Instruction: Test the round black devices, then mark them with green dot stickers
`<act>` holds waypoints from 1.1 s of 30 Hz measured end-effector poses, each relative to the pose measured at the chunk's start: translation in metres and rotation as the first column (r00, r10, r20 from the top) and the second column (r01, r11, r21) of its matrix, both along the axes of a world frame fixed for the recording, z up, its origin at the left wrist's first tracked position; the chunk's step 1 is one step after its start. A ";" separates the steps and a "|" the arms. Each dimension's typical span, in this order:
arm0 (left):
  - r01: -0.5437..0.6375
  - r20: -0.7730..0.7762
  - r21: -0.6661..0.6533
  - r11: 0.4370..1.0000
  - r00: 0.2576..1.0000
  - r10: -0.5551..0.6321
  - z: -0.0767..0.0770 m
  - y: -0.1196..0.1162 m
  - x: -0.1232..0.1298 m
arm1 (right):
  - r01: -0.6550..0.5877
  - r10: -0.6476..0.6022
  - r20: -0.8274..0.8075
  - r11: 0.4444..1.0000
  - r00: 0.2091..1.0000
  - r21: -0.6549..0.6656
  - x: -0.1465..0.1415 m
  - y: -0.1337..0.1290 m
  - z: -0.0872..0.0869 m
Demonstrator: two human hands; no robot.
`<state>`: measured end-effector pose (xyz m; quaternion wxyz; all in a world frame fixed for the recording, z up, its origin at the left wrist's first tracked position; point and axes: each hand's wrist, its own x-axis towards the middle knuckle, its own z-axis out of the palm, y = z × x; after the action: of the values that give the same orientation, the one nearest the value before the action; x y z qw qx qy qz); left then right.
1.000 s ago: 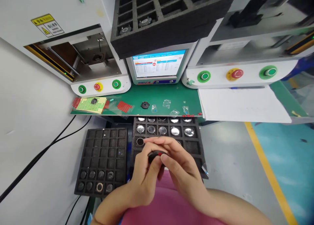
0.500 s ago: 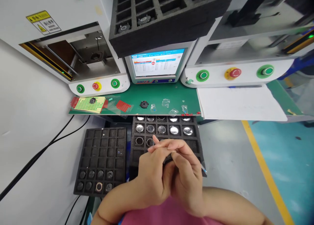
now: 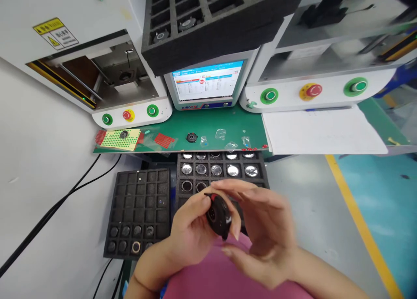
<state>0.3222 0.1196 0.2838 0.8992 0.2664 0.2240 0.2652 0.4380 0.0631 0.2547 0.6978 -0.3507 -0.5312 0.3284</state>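
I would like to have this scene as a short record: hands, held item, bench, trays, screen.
Left hand: holds the black disc
Right hand: open beside it; contact unclear
Held item: tilted, red patch near its top
Bench: second disc, red sheet, yellow sheet, papers, plastic scraps
Below bench: left tray and right tray, both with round parts
Screen: lit, red NG mark

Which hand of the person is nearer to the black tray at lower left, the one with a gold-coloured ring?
Left. The left hand is to the right of the tray, holding a round black piece; the right hand is farther right, beyond the left hand.
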 end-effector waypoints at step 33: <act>-0.190 -0.200 0.161 0.969 0.955 0.220 -0.049 0.029 0.022 | 0.093 -0.094 0.039 0.996 0.995 0.018 0.002 0.040 -0.040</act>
<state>0.3444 0.1482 0.2343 0.8161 0.3313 0.3281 0.3416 0.4399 0.1027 0.2147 0.7045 -0.3758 -0.5309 0.2839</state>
